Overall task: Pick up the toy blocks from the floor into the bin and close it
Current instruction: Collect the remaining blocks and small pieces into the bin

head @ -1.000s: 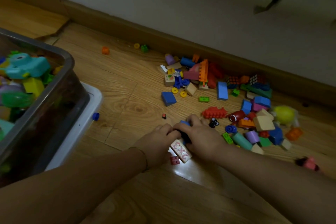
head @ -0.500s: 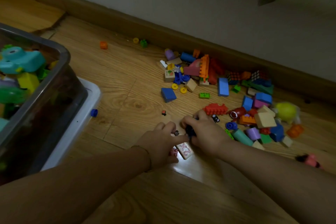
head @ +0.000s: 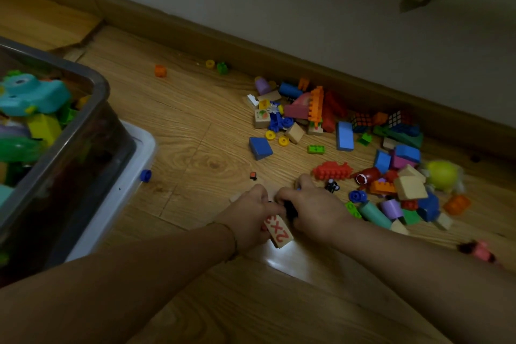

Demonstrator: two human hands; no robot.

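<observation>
Head view: the left hand [head: 248,215] curls its fingers round a wooden block [head: 279,230] printed "2x3", low on the wood floor [head: 195,165]. The right hand [head: 315,209], touching the left, is curled over a small dark piece [head: 290,211]; whether it grips that piece cannot be told. Loose toy blocks [head: 344,135] lie scattered along the baseboard [head: 279,58], well apart from the grey bin [head: 95,86], which stands open and part full at left on a white lid [head: 142,145].

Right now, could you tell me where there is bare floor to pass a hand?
Bare floor lies between the bin and the blue wedge, up to the lone orange block. Beyond the left hand and right hand, the block pile crowds the baseboard.
</observation>
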